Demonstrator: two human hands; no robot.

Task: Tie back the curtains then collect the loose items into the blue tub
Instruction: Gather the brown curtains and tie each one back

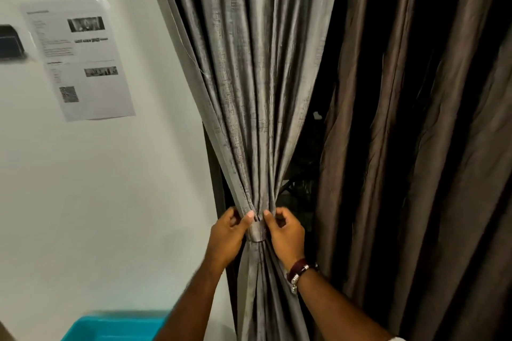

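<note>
Left hand and right hand are pinching the tie-back band round the gathered grey curtain; the brown curtain beside it is hanging loose, and the blue tub below is awaiting items.

Between your fingers the grey curtain is gathered into a tight bunch, cinched by a matching grey tie-back band, fanning out in pleats above and hanging narrow below. Right of your fingers, a brown curtain hangs loose in dark folds. Below and left of them sits the blue tub, partly cut off.
</note>
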